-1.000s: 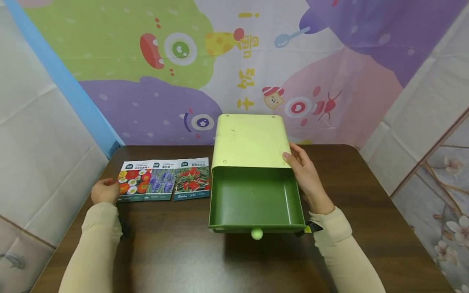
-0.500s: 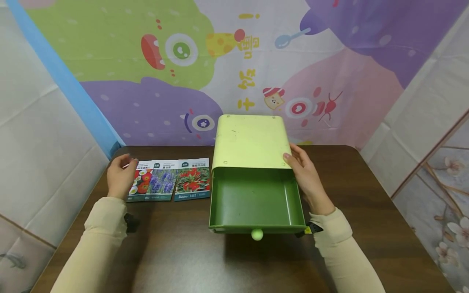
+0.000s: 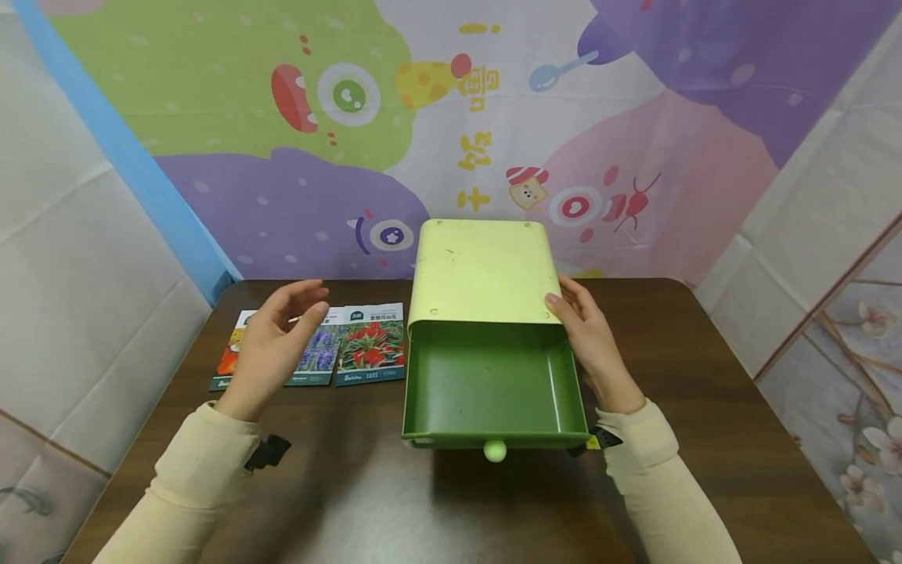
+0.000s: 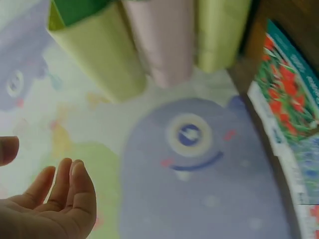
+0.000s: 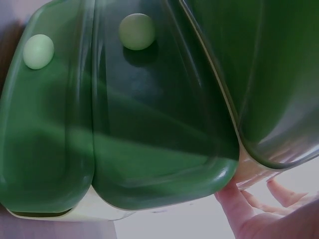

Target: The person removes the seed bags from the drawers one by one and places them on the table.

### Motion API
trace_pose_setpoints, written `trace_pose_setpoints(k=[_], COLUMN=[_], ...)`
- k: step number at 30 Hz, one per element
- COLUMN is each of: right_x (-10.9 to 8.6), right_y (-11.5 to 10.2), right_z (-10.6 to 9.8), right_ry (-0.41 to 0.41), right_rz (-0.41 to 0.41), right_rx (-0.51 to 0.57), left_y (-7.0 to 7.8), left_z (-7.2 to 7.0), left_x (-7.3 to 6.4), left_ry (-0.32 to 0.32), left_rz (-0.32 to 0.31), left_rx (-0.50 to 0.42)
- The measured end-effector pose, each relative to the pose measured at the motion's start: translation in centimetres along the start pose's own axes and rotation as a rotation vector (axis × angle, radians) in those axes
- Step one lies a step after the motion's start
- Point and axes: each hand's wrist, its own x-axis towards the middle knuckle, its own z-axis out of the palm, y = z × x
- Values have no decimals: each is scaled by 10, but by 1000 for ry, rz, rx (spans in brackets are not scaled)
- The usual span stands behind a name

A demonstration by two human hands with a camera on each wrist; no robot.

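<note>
Cabinet (image 3: 486,270) mid-frame; top drawer (image 3: 486,392) stands out toward the bottom edge, unit and drawer together running lengthwise up and down the frame. Right hand (image 3: 590,337) nearer, thumb and fingers gripping the cabinet's right side. Left hand (image 3: 271,345), left of centre: thumb apart from fingers, nothing held, overlapping the seed packets (image 3: 369,345); drawer lies to its right. Brown surface (image 3: 366,486) beneath.

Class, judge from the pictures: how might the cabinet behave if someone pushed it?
The cabinet may tip forward, since its top drawer juts out. It looks boxy and stiff, so probably won't flex. The right hand at its side might steady it.
</note>
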Motion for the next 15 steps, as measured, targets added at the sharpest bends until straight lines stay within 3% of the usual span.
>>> trace_pose_setpoints(k=[9,15], right_x=[0,0], right_y=[0,0], right_z=[0,0], right_ry=[2,7], right_rz=[-5,2], right_rx=[-2,-4], left_y=[48,71], left_z=[22,38], left_x=[-38,-61], left_ry=[-74,-157], left_rz=[347,559], left_rx=[4,-21])
